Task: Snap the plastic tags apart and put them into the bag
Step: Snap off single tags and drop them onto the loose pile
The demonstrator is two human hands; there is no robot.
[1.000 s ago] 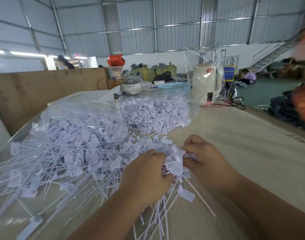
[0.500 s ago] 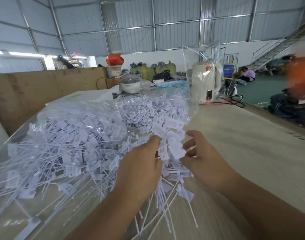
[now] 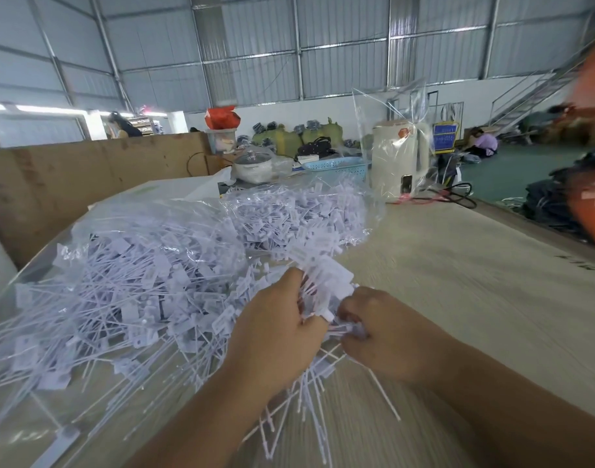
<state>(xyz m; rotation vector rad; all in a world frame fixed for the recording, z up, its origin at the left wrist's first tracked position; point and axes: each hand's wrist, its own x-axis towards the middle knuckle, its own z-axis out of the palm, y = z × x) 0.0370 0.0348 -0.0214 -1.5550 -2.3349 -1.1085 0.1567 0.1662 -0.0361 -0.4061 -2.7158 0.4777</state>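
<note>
Fingers (image 3: 294, 282) of your left hand (image 3: 275, 336) and right hand (image 3: 383, 332) are both clenched on one cluster of plastic tags (image 3: 323, 285), held just above the counter (image 3: 458, 298). Light and thin, the tags should snap easily; grip near their flat heads. Their tails tangle with the heaped bag (image 3: 120, 265) just beside you, while the kettle (image 3: 399, 163) stands well apart.

text: none legible | blue sign (image 3: 445, 138): blurred | table (image 3: 491, 282) edge marks: unreadable
</note>
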